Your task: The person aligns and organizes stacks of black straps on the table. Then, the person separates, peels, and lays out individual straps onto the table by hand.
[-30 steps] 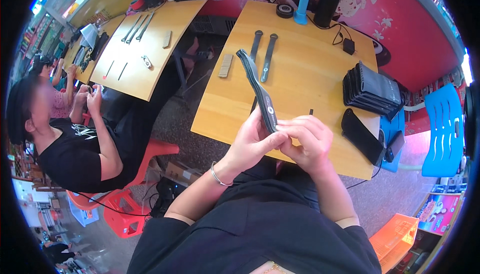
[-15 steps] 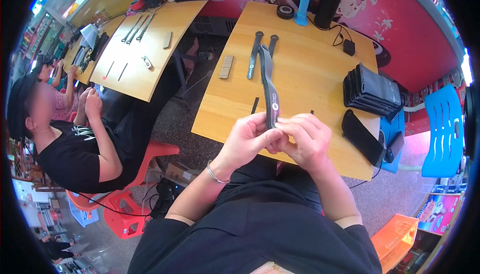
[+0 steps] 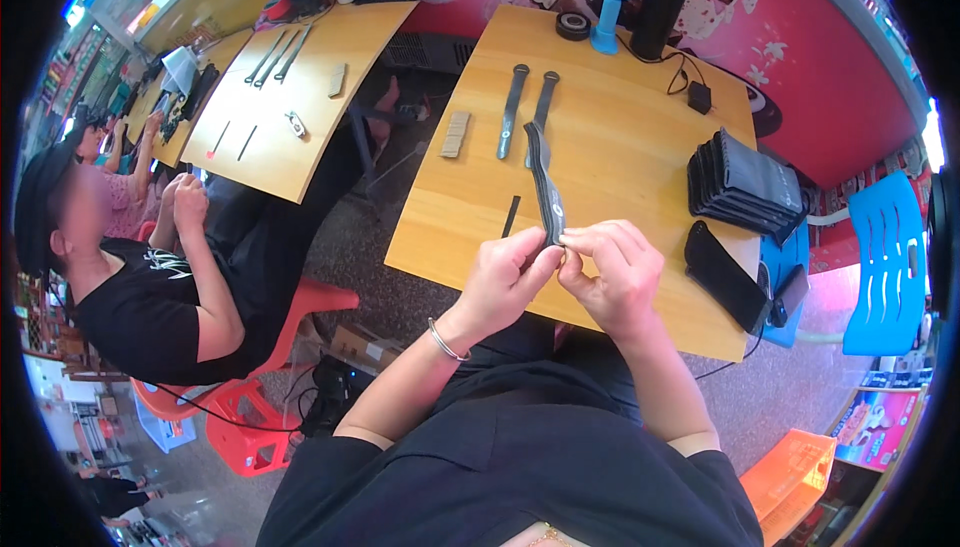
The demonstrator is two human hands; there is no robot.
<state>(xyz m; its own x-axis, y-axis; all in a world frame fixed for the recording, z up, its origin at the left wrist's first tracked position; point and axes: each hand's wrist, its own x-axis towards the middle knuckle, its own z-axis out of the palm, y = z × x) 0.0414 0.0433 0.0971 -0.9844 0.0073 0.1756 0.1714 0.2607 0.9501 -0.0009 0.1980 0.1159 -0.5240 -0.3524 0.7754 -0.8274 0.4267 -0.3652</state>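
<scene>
Above the near edge of the table, a black layered strap [image 3: 544, 187] is pinched at its near end by both hands. My left hand [image 3: 507, 272] closes on it between thumb and fingers. My right hand [image 3: 616, 269] grips the same end from the other side; whether a smaller piece is between the fingertips I cannot make out. The strap's far end reaches over the table beside two flat dark straps with rounded ends, a left one [image 3: 512, 112] and a right one [image 3: 546, 97]. A thin black strip [image 3: 511, 215] lies by my left hand.
Small tan blocks [image 3: 455, 135] lie at left. A pile of black pouches [image 3: 745, 187] and another black pouch [image 3: 725, 277] are at right. A blue fan [image 3: 606, 7], black bottle [image 3: 660, 15] and tape roll [image 3: 572, 26] stand at the back. A co-worker [image 3: 150, 297] sits left.
The held strap's far end has come nearer and turned more edge-on, uncovering more of the right flat strap. My left hand has shifted slightly; a short dark strip beside my right hand is out of sight.
</scene>
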